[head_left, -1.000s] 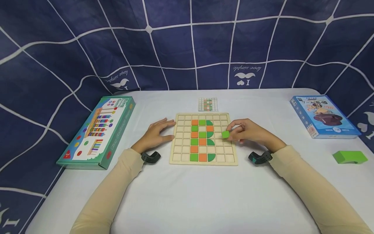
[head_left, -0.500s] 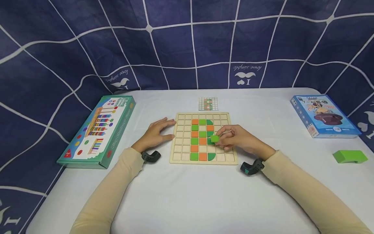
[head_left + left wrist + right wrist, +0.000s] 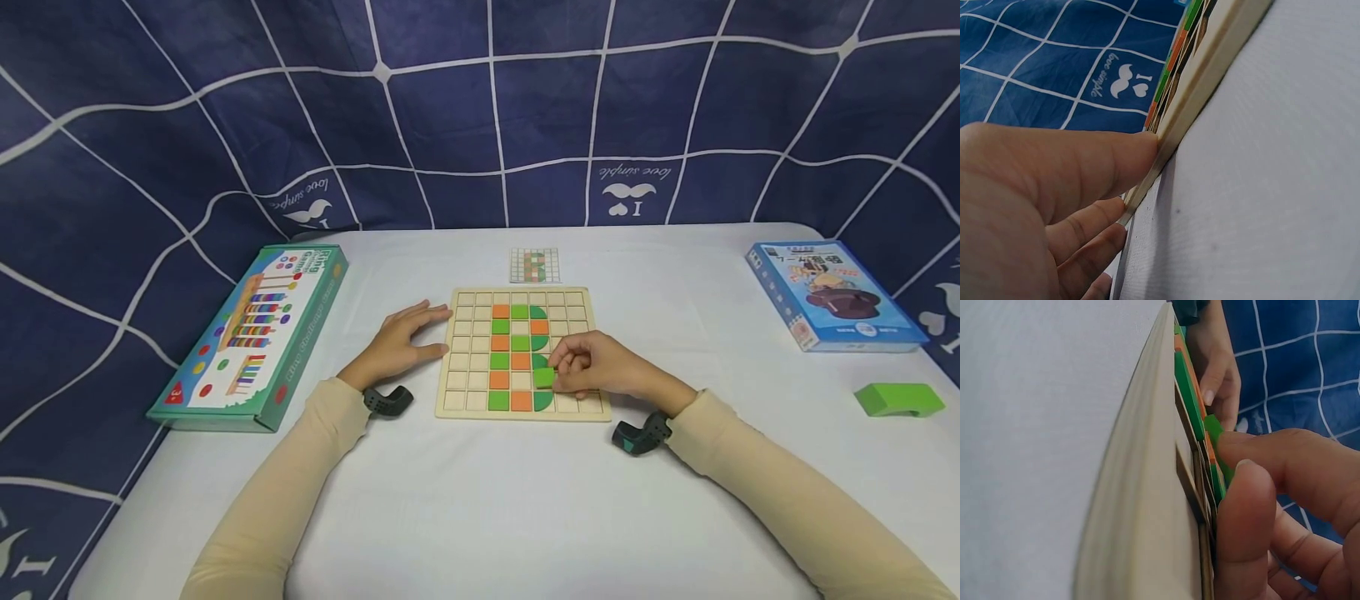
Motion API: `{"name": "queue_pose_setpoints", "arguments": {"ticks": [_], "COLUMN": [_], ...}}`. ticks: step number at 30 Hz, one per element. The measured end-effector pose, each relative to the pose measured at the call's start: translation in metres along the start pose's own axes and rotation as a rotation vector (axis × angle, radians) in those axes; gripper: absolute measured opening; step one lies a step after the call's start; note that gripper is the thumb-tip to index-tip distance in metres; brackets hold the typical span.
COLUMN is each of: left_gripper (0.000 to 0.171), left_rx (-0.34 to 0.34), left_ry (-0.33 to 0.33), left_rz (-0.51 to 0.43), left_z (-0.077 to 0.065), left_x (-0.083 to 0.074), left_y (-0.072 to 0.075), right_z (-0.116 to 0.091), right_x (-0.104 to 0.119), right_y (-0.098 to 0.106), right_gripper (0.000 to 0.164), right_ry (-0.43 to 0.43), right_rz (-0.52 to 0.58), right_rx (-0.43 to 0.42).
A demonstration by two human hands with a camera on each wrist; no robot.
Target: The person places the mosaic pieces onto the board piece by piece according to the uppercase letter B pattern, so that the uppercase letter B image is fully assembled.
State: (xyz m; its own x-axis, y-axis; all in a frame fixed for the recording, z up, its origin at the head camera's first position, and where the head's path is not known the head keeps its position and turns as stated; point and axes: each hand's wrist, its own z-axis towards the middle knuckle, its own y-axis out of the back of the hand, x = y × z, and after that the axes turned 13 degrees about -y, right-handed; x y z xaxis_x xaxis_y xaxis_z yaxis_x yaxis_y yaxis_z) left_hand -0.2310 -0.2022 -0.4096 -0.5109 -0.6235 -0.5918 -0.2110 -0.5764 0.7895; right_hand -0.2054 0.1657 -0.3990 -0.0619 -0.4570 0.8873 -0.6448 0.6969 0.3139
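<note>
A square wooden grid board (image 3: 456, 402) lies on the table, with orange and green square tiles and dark green quarter-round tiles in its middle columns. My left hand (image 3: 401, 343) rests at the board's left edge, fingers extended, and in the left wrist view the thumb tip (image 3: 1141, 156) touches the rim. Over the lower middle of the board, my right hand (image 3: 600, 364) pinches a light green square tile (image 3: 543, 377) between thumb and finger. That tile (image 3: 1218, 445) is tilted in the right wrist view. Its underside and the cell beneath are hidden.
A small printed pattern card (image 3: 534, 266) lies behind the board. The green game box (image 3: 251, 333) is at the left, a blue box (image 3: 836, 296) at the back right. In front of that one sits a green arch block (image 3: 898, 400). A blue checked cloth (image 3: 450, 108) hangs behind.
Holding the green square tile, my right hand has moved left and toward me, from the board's right side to its lower middle. The left hand has stayed in place.
</note>
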Motion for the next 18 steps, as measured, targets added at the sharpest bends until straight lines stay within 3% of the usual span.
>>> {"name": "queue_pose_setpoints", "arguments": {"ticks": [18], "left_gripper": [0.064], "left_rx": [-0.006], "left_ry": [-0.006], "left_rz": [-0.008], "left_z": [-0.0003], "left_x": [-0.0008], "left_y": [0.0007], "right_z": [0.0], "right_x": [0.0002], "right_y": [-0.0045], "right_gripper": [0.023], "right_ry": [0.023], "right_rz": [-0.092], "right_rx": [-0.072]}}
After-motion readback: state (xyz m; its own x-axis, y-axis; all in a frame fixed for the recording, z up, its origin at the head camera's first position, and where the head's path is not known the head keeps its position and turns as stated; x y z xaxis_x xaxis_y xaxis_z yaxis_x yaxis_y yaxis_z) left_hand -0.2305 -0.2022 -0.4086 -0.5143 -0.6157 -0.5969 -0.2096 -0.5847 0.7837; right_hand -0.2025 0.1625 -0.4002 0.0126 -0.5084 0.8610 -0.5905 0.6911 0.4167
